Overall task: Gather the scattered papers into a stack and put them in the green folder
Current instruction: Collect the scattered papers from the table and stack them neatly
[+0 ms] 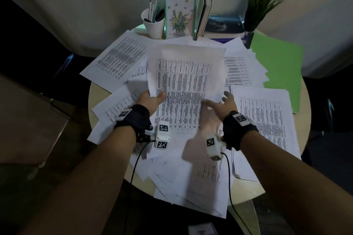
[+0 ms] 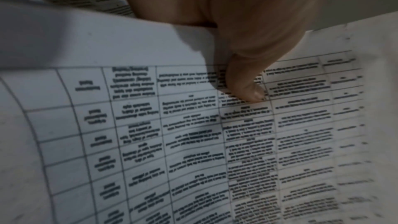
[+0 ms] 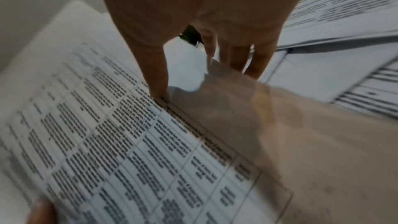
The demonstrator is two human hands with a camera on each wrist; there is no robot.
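Head view: early stage. My left hand pinched a raised sheet; my right hand was spread, gripping nothing. Papers lay scattered over the table; the green folder sat far right, unfilled. Left wrist: thumb pressed on the sheet. Right wrist: fingers straight, touching its edge.
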